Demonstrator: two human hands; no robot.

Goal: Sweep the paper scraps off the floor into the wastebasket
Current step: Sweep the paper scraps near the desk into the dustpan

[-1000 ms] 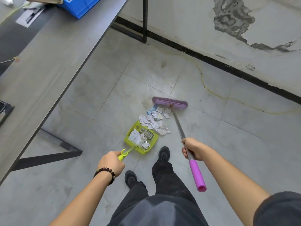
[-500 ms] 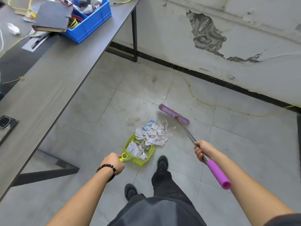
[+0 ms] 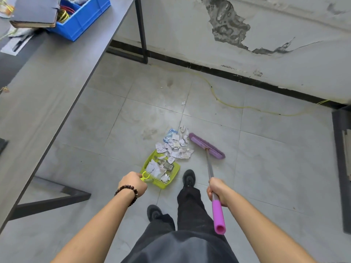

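The dustpan (image 3: 175, 172) is held by its yellow handle in the left hand (image 3: 133, 184), the fingers curled round it and a bead bracelet (image 3: 126, 189) worn at the wrist. The broom (image 3: 209, 166) is clenched in the right hand (image 3: 216, 188), where the grey shaft meets the pink grip.

The dustpan is set on the floor (image 3: 266, 168) just beyond the shoes (image 3: 189, 178), its mouth turned far and right. Most of the scraps (image 3: 177, 147) are heaped on the floor at that mouth, between the pan and the broom head, which is laid just beside the heap's right edge. A smaller share is already gathered inside the pan. One stray scrap (image 3: 183, 103) is left well apart, farther toward the wall (image 3: 284, 25).

The task is judged to be about midway. The paper has been drawn together and partly loaded. The heap is yet to be pushed in, the stray scrap fetched, and the pan emptied. No wastebasket is seen in this view.

The floor is laid in pale grey tiles, stained in places, and a yellow cable (image 3: 237, 106) is trailed across it near the black skirting (image 3: 228, 73). The wall above is cracked, with a patch of plaster gone. On the left a grey bench (image 3: 47, 82) is seen, with a blue bin (image 3: 83, 21) and a dark book (image 3: 34, 16) at its far end. A dark object at the right edge cannot be identified.
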